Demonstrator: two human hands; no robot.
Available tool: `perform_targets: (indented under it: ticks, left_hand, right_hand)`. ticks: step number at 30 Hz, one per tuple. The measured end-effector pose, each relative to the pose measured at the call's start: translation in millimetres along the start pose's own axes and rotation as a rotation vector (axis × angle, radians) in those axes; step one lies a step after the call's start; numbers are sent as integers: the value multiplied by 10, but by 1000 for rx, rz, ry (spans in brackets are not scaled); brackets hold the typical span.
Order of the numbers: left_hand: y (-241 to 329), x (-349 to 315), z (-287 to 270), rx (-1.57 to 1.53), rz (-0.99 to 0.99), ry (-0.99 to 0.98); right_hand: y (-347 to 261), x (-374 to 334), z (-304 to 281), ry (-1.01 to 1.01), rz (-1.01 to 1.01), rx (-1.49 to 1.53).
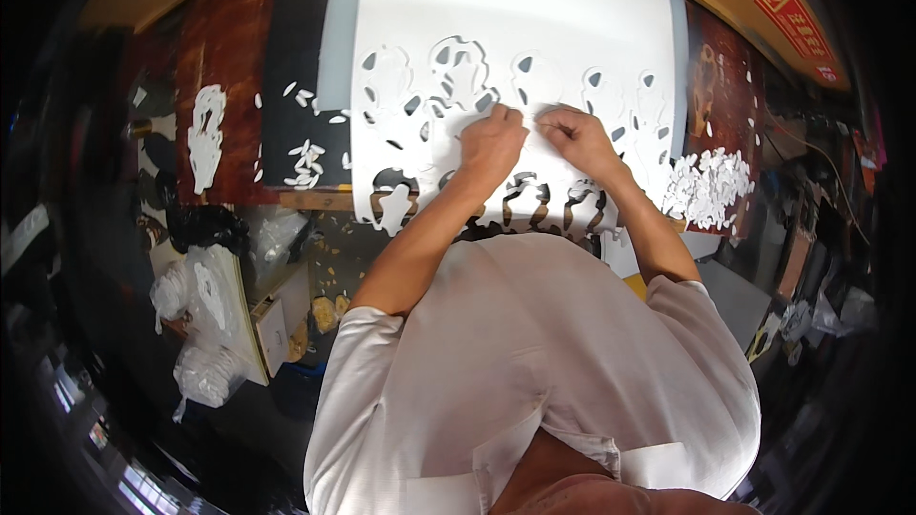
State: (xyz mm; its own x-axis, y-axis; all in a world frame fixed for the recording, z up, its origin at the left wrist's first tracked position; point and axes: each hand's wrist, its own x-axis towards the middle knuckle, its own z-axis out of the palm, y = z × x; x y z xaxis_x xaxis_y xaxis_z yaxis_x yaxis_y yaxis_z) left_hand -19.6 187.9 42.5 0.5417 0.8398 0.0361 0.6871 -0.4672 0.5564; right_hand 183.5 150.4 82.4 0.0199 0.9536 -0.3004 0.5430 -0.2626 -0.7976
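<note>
Both forearms are being stretched up from the lower middle toward the centre of the frame, wrists bent down over a large white sheet (534, 19) lying on the counter (229, 67). The left hand (491, 143) is being pressed onto the sheet, fingers curled; its grip cannot be made out. The right hand (577, 136) is being pinched together on a thin edge of the sheet. White scraps (708, 186) are being piled at right. The fingertips are hidden behind the knuckles.
</note>
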Motion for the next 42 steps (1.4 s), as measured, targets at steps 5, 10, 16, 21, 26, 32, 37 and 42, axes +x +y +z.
perform_targets:
  ticks: [5,10,16,21,26,32,37,42]
  left_hand:
    - [25,-109,-55,-6,-76,-83]
    - [41,-426,-342,-268,-208,-125]
    - [430,-540,-218,-1204,-851,-419]
    - [670,-762,12,-1859,-1154,-228]
    - [849,-884,228,-2133,-1226,29]
    - [944,-801,528,-2556,-1121,21]
    - [958,-729,709,-2553,-1114,209]
    - [1138,-651,768,-2356,-1125,303]
  right_hand:
    - [38,-99,-2,6,-10,35]
    - [-26,-192,-2,-58,-367,-207]
    - [-64,-72,-95,-230,-333,-285]
    - [-29,8,-163,-317,-255,-151]
    - [25,17,-237,-371,-311,-19]
    - [147,72,-417,-508,-279,-133]
    - [211,61,-388,-488,-510,-246]
    - [251,-21,-419,-497,-454,-210]
